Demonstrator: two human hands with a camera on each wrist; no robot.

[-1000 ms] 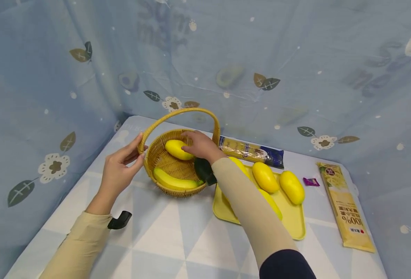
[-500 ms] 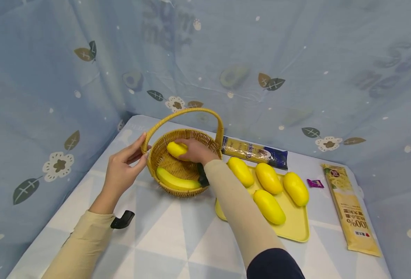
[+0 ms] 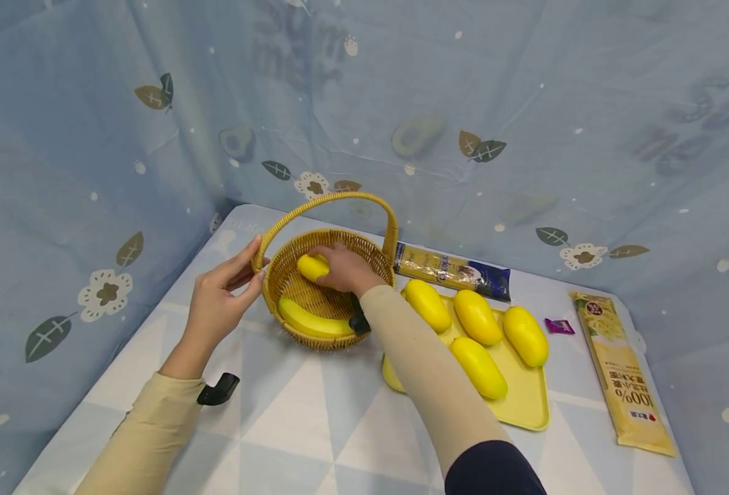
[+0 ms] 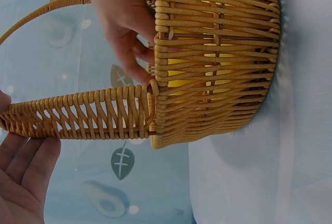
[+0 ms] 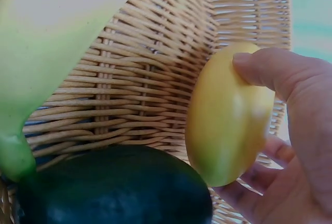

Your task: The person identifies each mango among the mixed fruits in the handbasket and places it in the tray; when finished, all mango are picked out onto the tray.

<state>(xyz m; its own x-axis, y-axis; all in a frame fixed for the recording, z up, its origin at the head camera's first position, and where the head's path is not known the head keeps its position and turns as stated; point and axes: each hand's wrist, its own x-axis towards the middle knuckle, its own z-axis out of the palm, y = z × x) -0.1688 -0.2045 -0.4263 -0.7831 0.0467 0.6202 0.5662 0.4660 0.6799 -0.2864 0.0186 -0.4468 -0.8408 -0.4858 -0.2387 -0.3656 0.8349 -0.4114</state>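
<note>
In the head view my left hand (image 3: 219, 295) pinches the side of the handle (image 3: 324, 199) of a wicker basket (image 3: 315, 344); the left wrist view shows the fingers (image 4: 39, 167) against the woven handle strip. Inside the basket my right hand (image 3: 349, 267) grips a yellow mango (image 3: 312, 267). Seen from the right wrist, the thumb (image 5: 259, 68) lies over the mango (image 5: 225, 120) and the other fingers curl behind it. A banana (image 3: 311, 320) lies along the near side. Beside it sits a dark green oval fruit (image 5: 119, 187), hidden in the head view.
Right of the basket, a yellow tray (image 3: 522, 405) bears several mangoes (image 3: 479, 368). Behind it lies a noodle pack (image 3: 454, 269) with a blue end. Farther right are a purple candy (image 3: 559, 326) and a second noodle pack (image 3: 623, 375). A patterned curtain (image 3: 420, 82) encloses the table.
My right hand has gone from reaching beside the mango in the basket to gripping it. The left hand keeps its hold on the handle. The view has shifted slightly.
</note>
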